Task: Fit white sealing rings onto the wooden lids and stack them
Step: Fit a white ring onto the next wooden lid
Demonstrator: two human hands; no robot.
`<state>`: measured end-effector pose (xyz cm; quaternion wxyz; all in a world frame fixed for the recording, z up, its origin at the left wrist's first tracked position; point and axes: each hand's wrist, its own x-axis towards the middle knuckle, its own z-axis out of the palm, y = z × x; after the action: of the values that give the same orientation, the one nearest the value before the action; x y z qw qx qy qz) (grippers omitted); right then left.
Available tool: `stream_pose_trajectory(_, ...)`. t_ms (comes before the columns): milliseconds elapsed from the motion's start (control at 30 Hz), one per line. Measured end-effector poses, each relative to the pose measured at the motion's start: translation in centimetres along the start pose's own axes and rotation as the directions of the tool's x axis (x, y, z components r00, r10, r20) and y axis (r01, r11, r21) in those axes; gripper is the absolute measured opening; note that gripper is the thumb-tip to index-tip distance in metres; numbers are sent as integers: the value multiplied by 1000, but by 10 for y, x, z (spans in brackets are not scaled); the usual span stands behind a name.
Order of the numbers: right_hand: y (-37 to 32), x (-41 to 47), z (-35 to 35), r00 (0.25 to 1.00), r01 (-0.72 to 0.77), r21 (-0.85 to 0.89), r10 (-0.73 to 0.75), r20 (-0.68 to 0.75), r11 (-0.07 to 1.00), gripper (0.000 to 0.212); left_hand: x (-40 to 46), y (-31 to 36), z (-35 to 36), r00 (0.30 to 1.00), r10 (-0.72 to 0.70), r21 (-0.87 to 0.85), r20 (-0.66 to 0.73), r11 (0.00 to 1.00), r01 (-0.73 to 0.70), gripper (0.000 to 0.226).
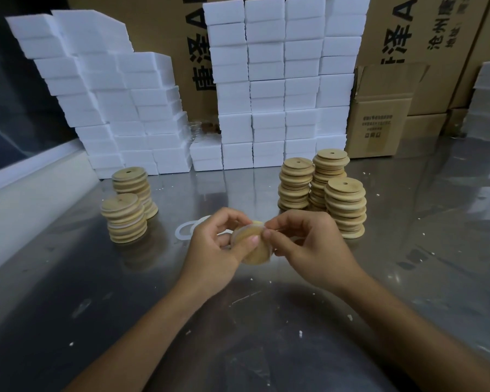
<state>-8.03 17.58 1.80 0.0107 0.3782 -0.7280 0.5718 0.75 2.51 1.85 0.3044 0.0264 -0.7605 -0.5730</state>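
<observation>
A round wooden lid point(253, 251) is held tilted above the metal table between both hands. My left hand point(219, 250) grips its left edge, thumb lying across the face. My right hand point(309, 247) pinches the lid's upper right rim, where a thin white sealing ring runs around the raised step. Loose white sealing rings point(185, 231) lie on the table just behind my left hand. Two stacks of lids point(125, 219) stand at the left, and three taller stacks of lids point(344, 207) stand at the right.
White foam blocks point(266, 89) are piled in tall walls along the back of the steel table point(68, 278). Cardboard boxes point(379, 117) stand behind and at the right. Small white crumbs dot the tabletop. A pale ledge runs along the left edge.
</observation>
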Motion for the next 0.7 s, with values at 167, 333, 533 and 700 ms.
stream_pose_trajectory(167,-1,-1,2,996,84,-69,-82,27,994,5,-1,3,1,996,62,88,58,994,-67,23)
stream_pose_trajectory(333,-5,1,-2,996,77,-153,-68,62,985,10,2,2,-2,993,85,146,84,985,-96,30)
stream_pose_trajectory(533,-6,4,-11,993,56,-236,-30,113,970,10,5,2,-8,969,185,297,164,927,-228,20)
stream_pose_trajectory(700,-4,4,-12,987,118,-263,-83,138,958,16,3,1,-8,983,134,205,127,966,-158,25)
